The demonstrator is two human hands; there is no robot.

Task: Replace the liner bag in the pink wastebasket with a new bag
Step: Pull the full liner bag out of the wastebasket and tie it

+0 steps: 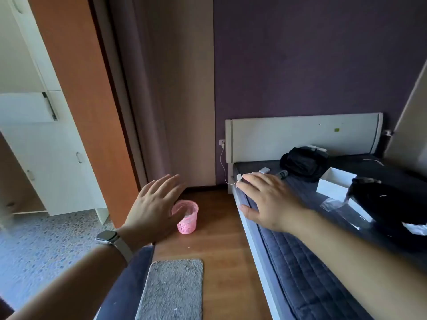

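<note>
A small pink mesh wastebasket [187, 221] stands on the wooden floor between the doorway and the bed, with a pale liner bag [189, 213] showing inside its rim. My left hand [153, 207], a watch on its wrist, is stretched out in front of the basket with fingers spread, hiding the basket's left side. It holds nothing. My right hand [269, 199] is held out flat over the bed's left edge, fingers apart and empty. No new bag can be made out.
A bed [300, 262] with a dark quilted cover fills the right side, carrying black bags, a white box [335, 183] and small items. A charger cable [223, 162] hangs by the headboard. A grey mat [172, 289] lies on the floor near me. White cabinets [53, 165] stand beyond the doorway.
</note>
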